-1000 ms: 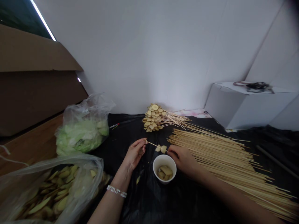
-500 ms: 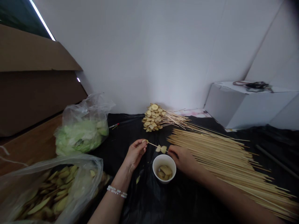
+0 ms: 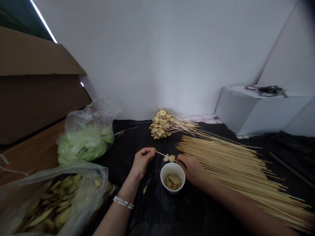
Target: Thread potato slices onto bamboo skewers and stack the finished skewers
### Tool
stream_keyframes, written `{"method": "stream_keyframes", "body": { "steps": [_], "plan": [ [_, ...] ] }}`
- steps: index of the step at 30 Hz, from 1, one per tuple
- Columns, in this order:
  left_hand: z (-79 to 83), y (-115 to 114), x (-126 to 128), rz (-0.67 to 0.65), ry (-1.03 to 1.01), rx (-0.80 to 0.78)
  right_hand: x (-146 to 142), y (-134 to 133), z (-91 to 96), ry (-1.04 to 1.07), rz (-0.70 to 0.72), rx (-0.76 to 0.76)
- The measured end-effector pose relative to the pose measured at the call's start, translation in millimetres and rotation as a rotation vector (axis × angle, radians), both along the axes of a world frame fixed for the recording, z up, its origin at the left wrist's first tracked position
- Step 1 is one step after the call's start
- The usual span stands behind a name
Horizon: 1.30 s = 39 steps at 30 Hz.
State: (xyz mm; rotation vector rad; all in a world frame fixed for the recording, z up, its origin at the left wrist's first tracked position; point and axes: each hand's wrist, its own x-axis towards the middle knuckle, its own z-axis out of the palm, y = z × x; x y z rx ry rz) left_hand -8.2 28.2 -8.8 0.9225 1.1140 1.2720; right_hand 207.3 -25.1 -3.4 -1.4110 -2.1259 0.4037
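Bamboo skewer (image 3: 161, 154) pinched in left hand (image 3: 142, 162) just behind white cup (image 3: 172, 177), 2 potato slices (image 3: 169, 158) on it. Tip hidden by right hand (image 3: 192, 168); grip there unclear.

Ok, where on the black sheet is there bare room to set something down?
Bare black plastic sheet shows below the white cup, between the forearms, and between the bag of pale green leaves and the left hand. Another strip lies beyond the loose bamboo skewers, far right. It's crowded around the cup, under the held skewer and beside the right hand.
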Motion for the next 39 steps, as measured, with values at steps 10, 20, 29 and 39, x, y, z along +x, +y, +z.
{"method": "stream_keyframes", "body": {
  "steps": [10, 20, 29, 39],
  "plan": [
    [-1.4, 1.4, -1.6, -0.018, -0.162, -0.090, 0.2, 1.9, -2.6, 0.129, 0.037, -0.044],
    [-0.9, 2.4, 0.4, -0.001, -0.255, -0.119, 2.1, 4.5, -3.7, 0.128, 0.016, -0.042],
    [-5.6, 1.3, 3.4, 0.058, -0.215, -0.012, 0.8, 1.6, -3.3, 0.048, -0.003, 0.003],
    [-4.8, 0.3, 3.7, 0.037, -0.109, -0.010, -1.5, 0.5, -3.4, 0.066, 0.013, -0.021]
  ]
}}
